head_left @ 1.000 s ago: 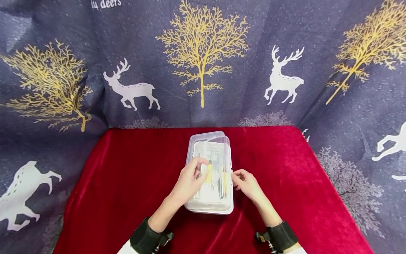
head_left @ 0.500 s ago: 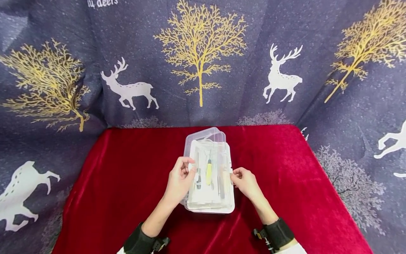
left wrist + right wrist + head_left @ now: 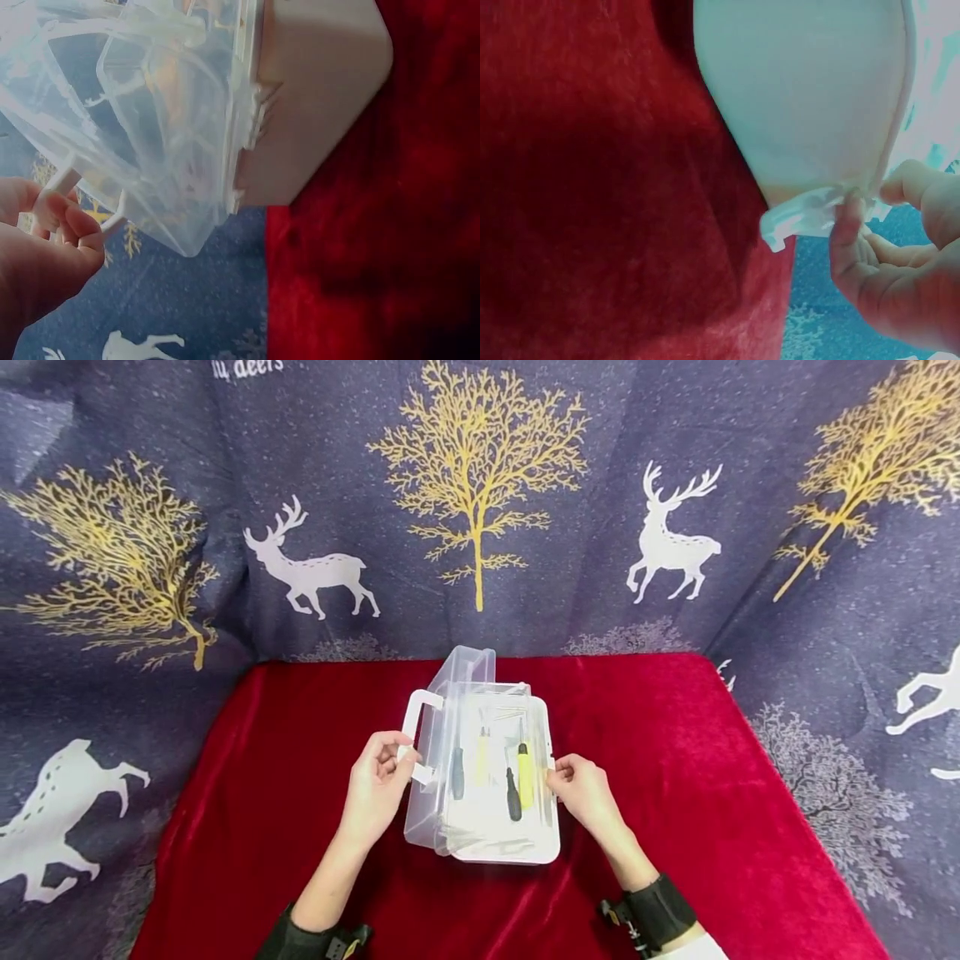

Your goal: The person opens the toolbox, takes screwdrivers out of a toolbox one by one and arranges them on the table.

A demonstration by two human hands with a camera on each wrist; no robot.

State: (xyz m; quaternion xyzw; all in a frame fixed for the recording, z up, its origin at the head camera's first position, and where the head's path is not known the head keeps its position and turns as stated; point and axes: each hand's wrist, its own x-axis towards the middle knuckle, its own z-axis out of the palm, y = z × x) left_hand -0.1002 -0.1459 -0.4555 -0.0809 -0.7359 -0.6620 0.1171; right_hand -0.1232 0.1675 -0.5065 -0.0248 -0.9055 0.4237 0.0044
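Left hand (image 3: 375, 785) pinches the lid handle (image 3: 415, 735), swinging the clear lid (image 3: 438, 752) open; right hand (image 3: 581, 789) pinches the box (image 3: 510, 847) clasp.
Next, I judge: lay the lid back toward the table's (image 3: 675, 827) left edge.

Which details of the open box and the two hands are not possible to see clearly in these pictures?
- Tools in the box: head view, too small to tell their tips.
- Left hand on the lid handle: left wrist view cuts the hand at the edge; the clear lid blurs what is behind it.
- Right hand at the latch: right wrist view shows only fingers; the box wall hides the inside.
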